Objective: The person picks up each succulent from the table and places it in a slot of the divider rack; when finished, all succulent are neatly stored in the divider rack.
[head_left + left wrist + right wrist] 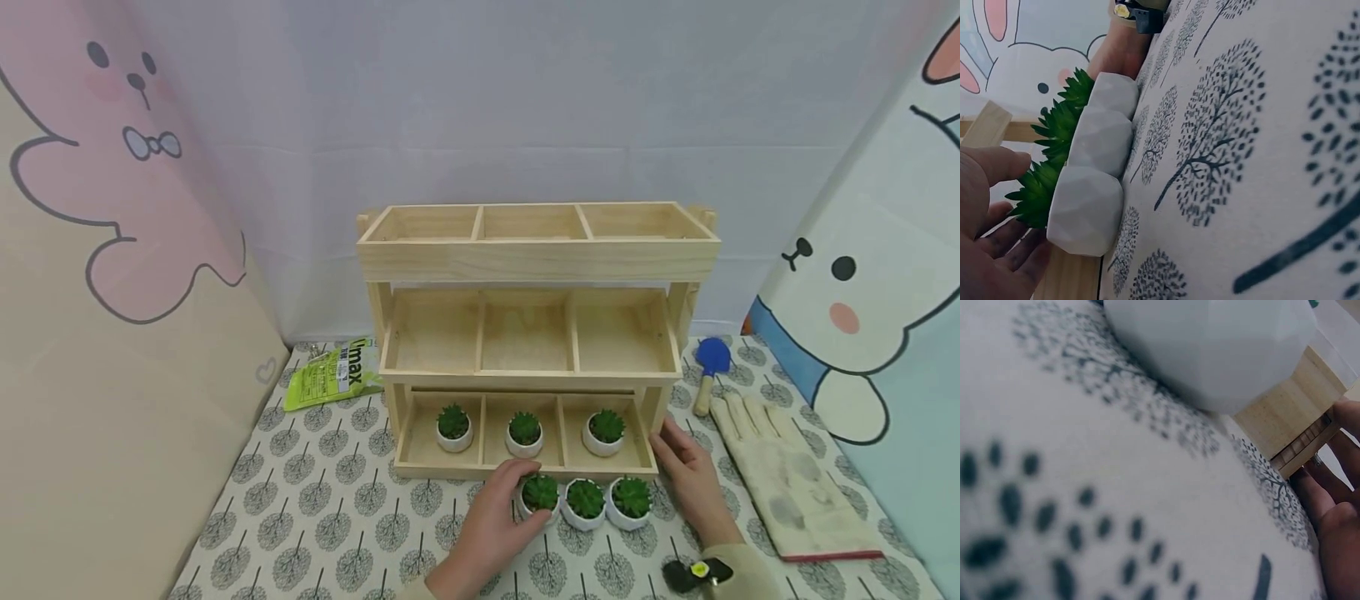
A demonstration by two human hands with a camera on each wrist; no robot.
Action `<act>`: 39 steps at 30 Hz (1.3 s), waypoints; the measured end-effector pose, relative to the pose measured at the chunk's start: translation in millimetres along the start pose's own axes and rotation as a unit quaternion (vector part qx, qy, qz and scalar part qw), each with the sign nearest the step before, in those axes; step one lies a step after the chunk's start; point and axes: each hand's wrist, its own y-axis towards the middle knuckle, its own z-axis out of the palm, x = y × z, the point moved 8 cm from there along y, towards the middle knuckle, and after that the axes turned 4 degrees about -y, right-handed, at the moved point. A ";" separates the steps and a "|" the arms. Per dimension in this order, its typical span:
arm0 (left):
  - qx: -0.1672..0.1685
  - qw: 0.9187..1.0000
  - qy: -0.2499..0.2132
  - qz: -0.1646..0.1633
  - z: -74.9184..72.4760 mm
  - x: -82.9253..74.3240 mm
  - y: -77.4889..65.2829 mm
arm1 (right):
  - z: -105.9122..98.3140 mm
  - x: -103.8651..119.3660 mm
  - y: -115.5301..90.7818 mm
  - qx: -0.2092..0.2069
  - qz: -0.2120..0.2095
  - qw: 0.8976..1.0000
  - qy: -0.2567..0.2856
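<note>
A wooden three-tier shelf (536, 262) stands on the table, with three potted succulents in its bottom tier: left pot (453, 435), middle pot (524, 435) and right pot (603, 433). Before it stand three more in white faceted pots, side by side: the nearest to my left hand (491, 521) is the left front succulent (540, 493), then the middle front succulent (584, 500) and the right front succulent (630, 500). My left thumb and fingers are spread around the left front one, close to its leaves. My right hand (693, 482) touches the shelf's lower right side with fingers extended.
A green bag (330, 379) lies left of the shelf. To the right are a blue-headed trowel (711, 360) with a wooden handle and pale work gloves (791, 479). Upper and middle tiers have three compartments each. A patterned cloth (330, 533) covers the table.
</note>
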 end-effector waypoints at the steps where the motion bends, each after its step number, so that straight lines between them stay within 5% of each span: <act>1: -0.005 1.000 -0.003 -0.006 -0.9 1.4 -1.6 | -0.4 0.2 -0.1 0.000 0.000 1.000 -0.002; 16: -0.069 0.986 -0.031 -0.148 8.1 30.1 -20.3 | 1.8 1.0 -2.1 0.002 -0.004 1.000 0.017; 39: -0.095 0.986 0.017 -0.138 13.4 27.4 -16.8 | 0.6 -1.8 -0.9 -0.001 0.015 1.000 -0.003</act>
